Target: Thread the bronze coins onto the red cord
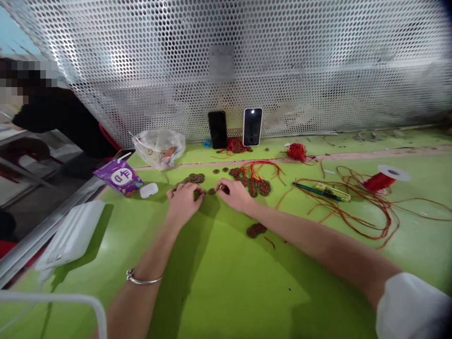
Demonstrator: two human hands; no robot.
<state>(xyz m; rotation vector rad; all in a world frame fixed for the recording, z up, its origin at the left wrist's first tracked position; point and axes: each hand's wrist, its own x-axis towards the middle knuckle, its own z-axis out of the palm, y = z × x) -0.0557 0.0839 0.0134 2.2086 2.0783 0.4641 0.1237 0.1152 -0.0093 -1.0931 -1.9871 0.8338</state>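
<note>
My left hand (184,200) and my right hand (234,193) rest side by side on the green table (226,282), fingertips on small brown round coins (212,191) lying between them. My left fingers curl over a coin or two; my right thumb and forefinger pinch at one. A loose row of coins (193,178) lies just beyond my left hand. Coins tied with red cord (254,183) sit just past my right hand. A small stack of coins (256,230) lies beside my right forearm.
Tangled red cord (356,207) and a red spool (383,179) lie at right, with pens (323,190). Two phones (253,126) lean on the perforated metal wall. A plastic bag (160,147), purple packet (119,176) and earbud case (149,190) sit left. A person in black is at far left.
</note>
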